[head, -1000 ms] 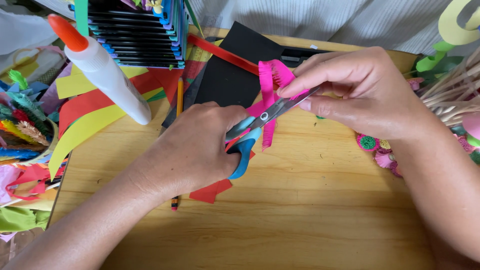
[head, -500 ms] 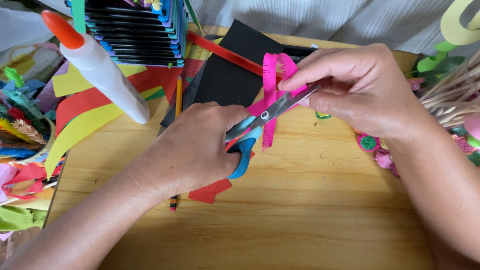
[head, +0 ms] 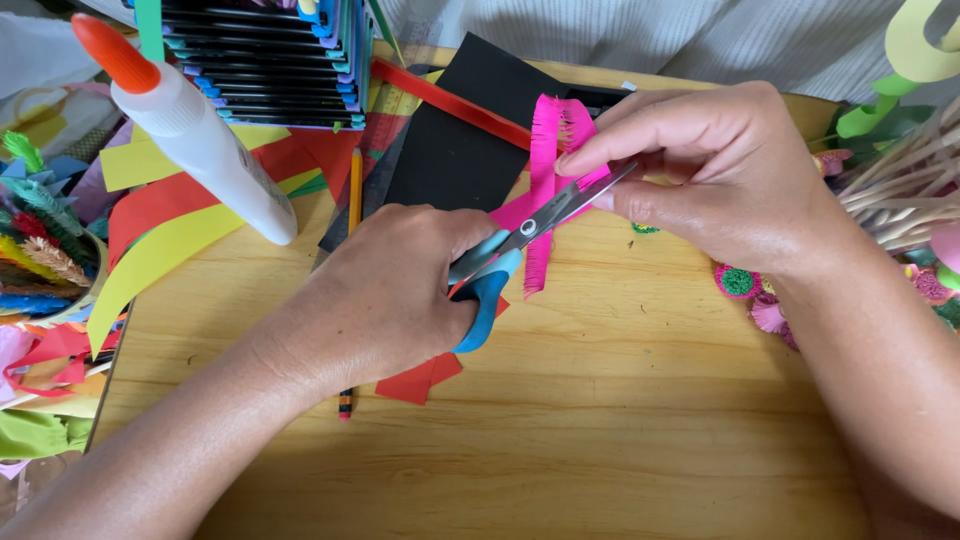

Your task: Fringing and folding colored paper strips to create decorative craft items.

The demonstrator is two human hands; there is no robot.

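My left hand (head: 395, 290) grips blue-handled scissors (head: 520, 245), the blades pointing up and right into a strip of bright pink paper (head: 550, 170) with fringed edges. My right hand (head: 710, 165) pinches the upper part of that pink strip between thumb and fingers, holding it just above the wooden table (head: 600, 430). The lower end of the strip hangs down past the scissor blades. The blade tips lie against the fingers of my right hand.
A white glue bottle (head: 195, 135) with an orange cap lies at upper left. Black paper (head: 460, 140), red and yellow strips (head: 170, 250), a pencil (head: 352, 200) and a rack of coloured sheets (head: 260, 55) sit behind. Paper flowers (head: 745, 285) and sticks (head: 900, 190) lie at right.
The pink strip has shifted slightly in my right hand, and the scissor blades have closed further along its edge. Both hands stay in nearly the same place.
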